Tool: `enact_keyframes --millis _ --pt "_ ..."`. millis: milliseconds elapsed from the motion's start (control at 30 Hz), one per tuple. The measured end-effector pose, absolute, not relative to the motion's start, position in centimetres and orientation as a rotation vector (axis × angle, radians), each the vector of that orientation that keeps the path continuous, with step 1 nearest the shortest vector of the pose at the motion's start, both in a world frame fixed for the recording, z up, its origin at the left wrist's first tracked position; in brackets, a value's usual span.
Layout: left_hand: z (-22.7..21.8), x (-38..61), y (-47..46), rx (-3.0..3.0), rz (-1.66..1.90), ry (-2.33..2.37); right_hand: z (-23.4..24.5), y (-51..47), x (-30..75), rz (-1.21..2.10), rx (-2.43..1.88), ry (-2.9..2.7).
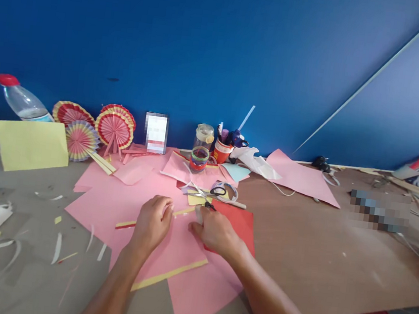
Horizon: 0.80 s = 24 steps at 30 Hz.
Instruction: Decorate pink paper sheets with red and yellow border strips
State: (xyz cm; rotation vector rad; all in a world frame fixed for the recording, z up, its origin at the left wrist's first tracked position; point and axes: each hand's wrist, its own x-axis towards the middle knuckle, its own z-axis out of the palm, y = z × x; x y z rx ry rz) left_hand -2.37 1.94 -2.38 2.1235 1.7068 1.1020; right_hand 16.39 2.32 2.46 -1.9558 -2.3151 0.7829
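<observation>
A pink paper sheet (172, 254) lies in front of me, with a yellow strip (175, 274) along its near edge. Across its far side runs a narrow yellow and red strip (125, 225), partly covered by my hands. My left hand (153, 221) is closed at this strip, thumb against the curled fingers at the paper's edge. To its right, my right hand (215, 231) is closed too, fingers curled down, with a small pale piece (198, 211) showing at its fingers. What it grips is mostly hidden. Scissors (201, 193) lie just beyond the right hand.
Red paper (237, 226) lies under my right wrist. At the back stand pleated paper fans (115, 127), a phone (156, 132), a jar (203, 141) and a red cup with tools (222, 151). A bottle (27, 101) leans behind yellow paper (29, 145). Paper scraps (57, 248) litter the left.
</observation>
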Motion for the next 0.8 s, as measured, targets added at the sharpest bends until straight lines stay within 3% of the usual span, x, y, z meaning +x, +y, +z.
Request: enact_keyframes --millis 267,500,800 --pt "-1.9 -0.8 1.0 2.247 0.587 1.726 2.8 5.2 19.9 0.445 -1.801 -2.361" --pt "-1.4 -0.4 0.6 2.333 0.426 1.741 1.4 6.7 20.3 0.195 -1.575 -2.444" --pt "-2.0 -0.1 0.1 2.375 0.399 1.696 -2.2 8.0 18.0 0.294 -1.396 -2.471"
